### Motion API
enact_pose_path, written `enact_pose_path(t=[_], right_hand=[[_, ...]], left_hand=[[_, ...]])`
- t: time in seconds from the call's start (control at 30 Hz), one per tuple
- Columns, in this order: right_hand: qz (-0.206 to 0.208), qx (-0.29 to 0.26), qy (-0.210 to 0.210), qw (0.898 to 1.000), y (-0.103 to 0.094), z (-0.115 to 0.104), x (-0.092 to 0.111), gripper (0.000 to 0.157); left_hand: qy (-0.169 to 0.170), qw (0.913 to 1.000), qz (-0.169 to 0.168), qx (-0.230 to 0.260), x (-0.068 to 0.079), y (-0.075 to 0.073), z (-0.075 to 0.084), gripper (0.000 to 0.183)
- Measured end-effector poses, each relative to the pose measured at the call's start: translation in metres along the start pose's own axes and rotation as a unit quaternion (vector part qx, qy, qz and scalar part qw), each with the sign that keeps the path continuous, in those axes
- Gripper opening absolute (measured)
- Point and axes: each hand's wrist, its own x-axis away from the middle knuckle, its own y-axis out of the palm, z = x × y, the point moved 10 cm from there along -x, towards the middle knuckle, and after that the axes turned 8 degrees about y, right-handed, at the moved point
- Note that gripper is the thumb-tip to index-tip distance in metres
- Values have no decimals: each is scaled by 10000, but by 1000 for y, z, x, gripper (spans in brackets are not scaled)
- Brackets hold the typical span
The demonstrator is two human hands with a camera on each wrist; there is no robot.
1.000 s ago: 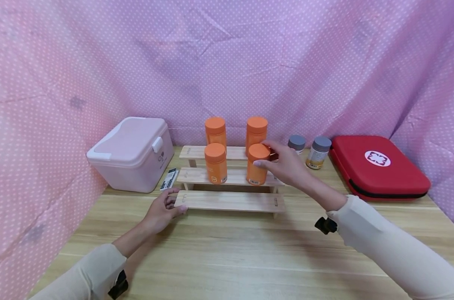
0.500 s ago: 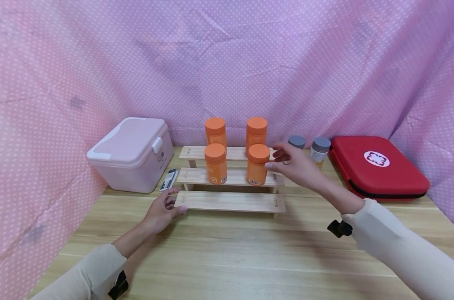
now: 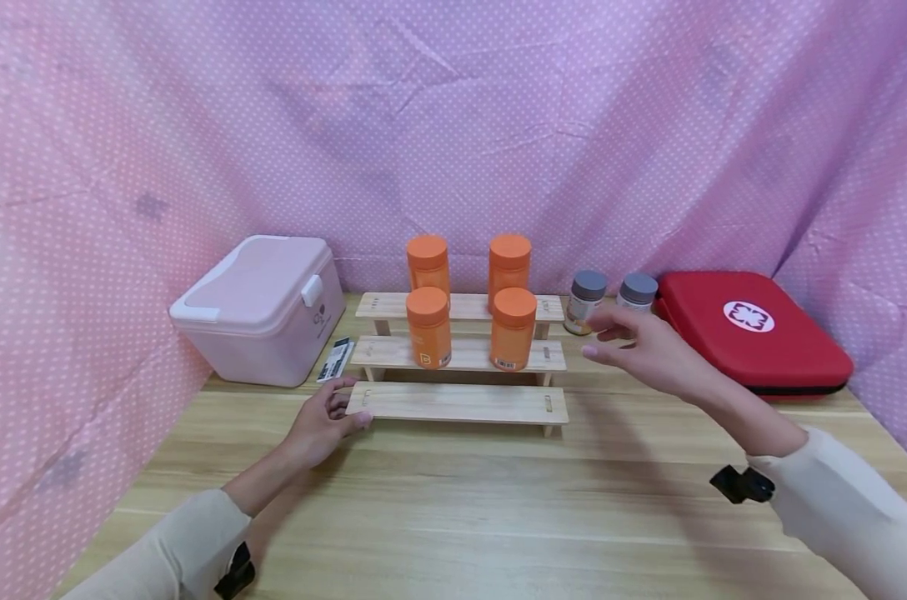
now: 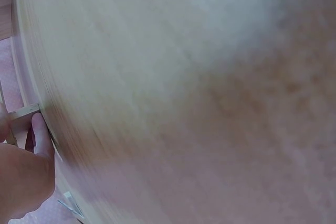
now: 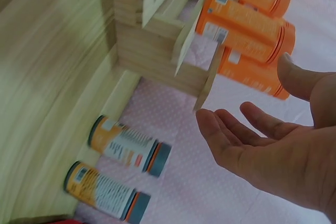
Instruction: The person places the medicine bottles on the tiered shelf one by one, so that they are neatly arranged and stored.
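Note:
A three-step wooden display rack stands mid-table. On its middle step are two orange bottles, a left one and a right one; two more orange bottles, a left one and a right one, stand on the top step. My left hand grips the left end of the lowest step between thumb and fingers. To the right of the rack my right hand is in the air with loosely bent fingers, holding nothing. Two grey-capped bottles, a nearer-to-rack one and a partly hidden one, stand just beyond it.
At the left stands a pale pink lidded box, with a small printed packet beside it. A red zipped case with a white emblem lies at the right. Pink dotted cloth hangs behind the wooden table.
My right hand has released the right orange bottle on the middle step and moved right, toward the grey-capped bottles. My left hand has stayed on the rack.

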Motion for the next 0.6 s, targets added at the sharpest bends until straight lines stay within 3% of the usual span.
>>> enact_pose_path(t=[0.3, 0.6], right_hand=[[-69, 61, 420, 9991, -10, 30, 8, 55], [81, -37, 379, 9992, -21, 46, 3, 51]], left_hand=[[-21, 10000, -10, -6, 0, 0, 0, 60], [-2, 10000, -45, -63, 0, 0, 1, 60]])
